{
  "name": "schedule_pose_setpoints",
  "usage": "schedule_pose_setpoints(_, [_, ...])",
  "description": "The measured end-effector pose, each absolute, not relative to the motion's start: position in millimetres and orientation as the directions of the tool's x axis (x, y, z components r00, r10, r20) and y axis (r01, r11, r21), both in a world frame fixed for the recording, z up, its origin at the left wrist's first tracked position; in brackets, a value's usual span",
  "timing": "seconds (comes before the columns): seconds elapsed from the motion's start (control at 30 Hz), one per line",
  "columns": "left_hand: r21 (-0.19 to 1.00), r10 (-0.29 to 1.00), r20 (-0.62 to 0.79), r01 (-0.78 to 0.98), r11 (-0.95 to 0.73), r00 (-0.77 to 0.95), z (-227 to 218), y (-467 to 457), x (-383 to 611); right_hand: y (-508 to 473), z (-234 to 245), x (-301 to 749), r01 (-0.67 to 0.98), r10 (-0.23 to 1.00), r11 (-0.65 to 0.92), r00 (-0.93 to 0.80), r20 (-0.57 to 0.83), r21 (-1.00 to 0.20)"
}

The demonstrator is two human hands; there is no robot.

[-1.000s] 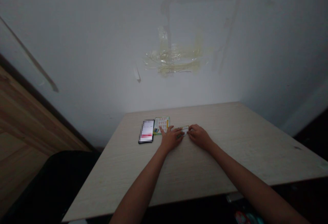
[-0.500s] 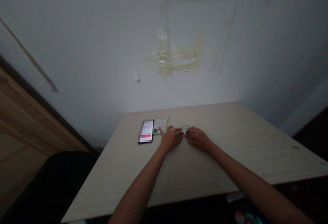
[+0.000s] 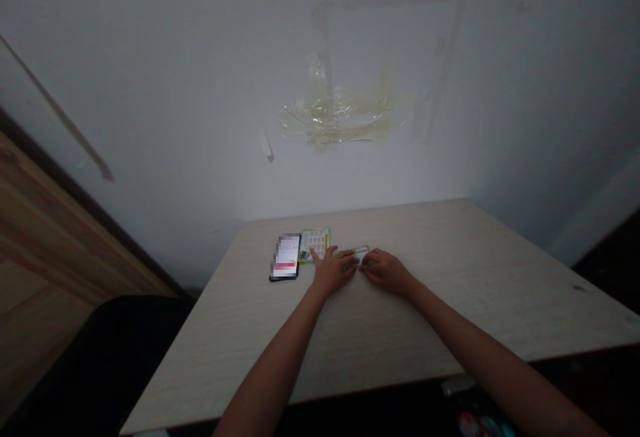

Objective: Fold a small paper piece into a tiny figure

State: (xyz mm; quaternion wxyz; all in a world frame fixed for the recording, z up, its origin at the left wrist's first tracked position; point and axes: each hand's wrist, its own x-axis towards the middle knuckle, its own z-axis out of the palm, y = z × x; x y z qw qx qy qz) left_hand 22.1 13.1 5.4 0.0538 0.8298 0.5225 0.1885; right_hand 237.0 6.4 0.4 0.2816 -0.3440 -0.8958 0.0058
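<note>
My left hand (image 3: 331, 272) lies on the table with its fingers spread, the fingertips resting on a small printed paper card (image 3: 361, 249). Most of that card is hidden under and between my hands; only its far edge, pale with yellow-green colouring, shows. At the card's right side is my right hand (image 3: 385, 270), its fingers curled together in a pinch at the edge. Behind my left thumb and forefinger lies a printed sheet or booklet (image 3: 317, 238) with a grid of small blocks and a green border.
A phone (image 3: 285, 257) with a lit, blurred screen lies left of the printed sheet. The pale wood table (image 3: 380, 344) meets a wall (image 3: 200, 124) bearing clear tape (image 3: 345, 117). A dark chair-like shape (image 3: 100, 357) and wooden panel (image 3: 45, 224) stand at left.
My right hand has shifted down slightly, and its fingers have moved a little off the card's far corner, where more edge shows. My left hand stays where it was.
</note>
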Motion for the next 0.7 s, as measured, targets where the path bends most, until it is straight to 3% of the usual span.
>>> schedule_pose_setpoints(0.17, [0.286, 0.888, 0.245, 0.846, -0.450, 0.389, 6.5, 12.8, 21.9, 8.0, -4.5, 240.7, 0.704, 0.729, 0.642, -0.437, 0.527, -0.304])
schedule_pose_setpoints(0.53, [0.308, 0.888, 0.243, 0.837, -0.453, 0.391, 7.6, 12.0, 22.6, 8.1, -3.7, 237.7, 0.716, 0.701, 0.667, -0.508, 0.500, -0.207])
schedule_pose_setpoints(0.7, [0.277, 0.885, 0.231, 0.845, -0.458, 0.404, 7.9, 12.6, 21.8, 9.3, -3.8, 237.2, 0.781, 0.744, 0.602, -0.474, 0.470, -0.165])
